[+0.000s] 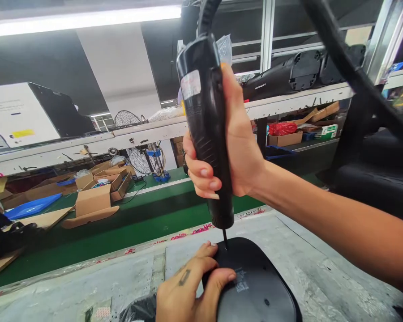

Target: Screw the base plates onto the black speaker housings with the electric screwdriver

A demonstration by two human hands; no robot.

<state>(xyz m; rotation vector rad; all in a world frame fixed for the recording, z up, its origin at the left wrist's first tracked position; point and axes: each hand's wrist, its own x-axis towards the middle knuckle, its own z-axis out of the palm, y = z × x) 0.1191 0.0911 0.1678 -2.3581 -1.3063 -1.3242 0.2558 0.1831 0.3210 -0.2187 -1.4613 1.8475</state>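
Right hand (235, 147) clenched on driver (204, 129), bit at cover (255, 281) far edge; left hand (188, 286) gripping cover. Best keep driver plumb, cover pinned flat.

Open cardboard boxes (97, 192) lie on the green conveyor belt (147, 219) near a fan (129, 134).
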